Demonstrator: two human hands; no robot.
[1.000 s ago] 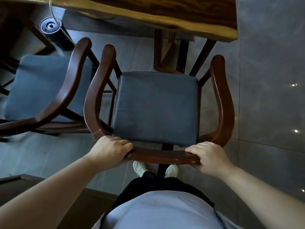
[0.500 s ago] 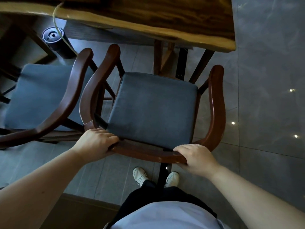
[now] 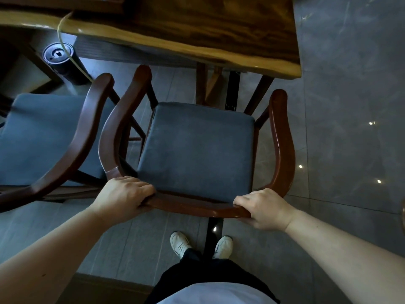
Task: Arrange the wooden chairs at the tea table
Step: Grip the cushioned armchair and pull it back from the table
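A wooden armchair (image 3: 281,137) with a curved dark-red back rail and a grey-blue seat cushion (image 3: 197,150) stands right in front of me, facing the tea table (image 3: 197,25). My left hand (image 3: 125,194) grips the back rail at its left bend. My right hand (image 3: 263,207) grips the same rail toward its right bend. The chair's front sits just short of the table's near edge, beside the table's legs. A second matching chair (image 3: 87,128) stands close on the left, its armrest almost touching this one's.
A black cylinder (image 3: 58,57) stands on the floor under the table at the left, with a pale cord (image 3: 65,38) hanging past it. Grey tiled floor (image 3: 350,106) spreads to the right. My shoes (image 3: 179,243) are just behind the chair. A dark wooden edge (image 3: 98,281) lies at the lower left.
The chair has slid away from me toward the table and turned slightly. Both hands have stayed on the back rail.
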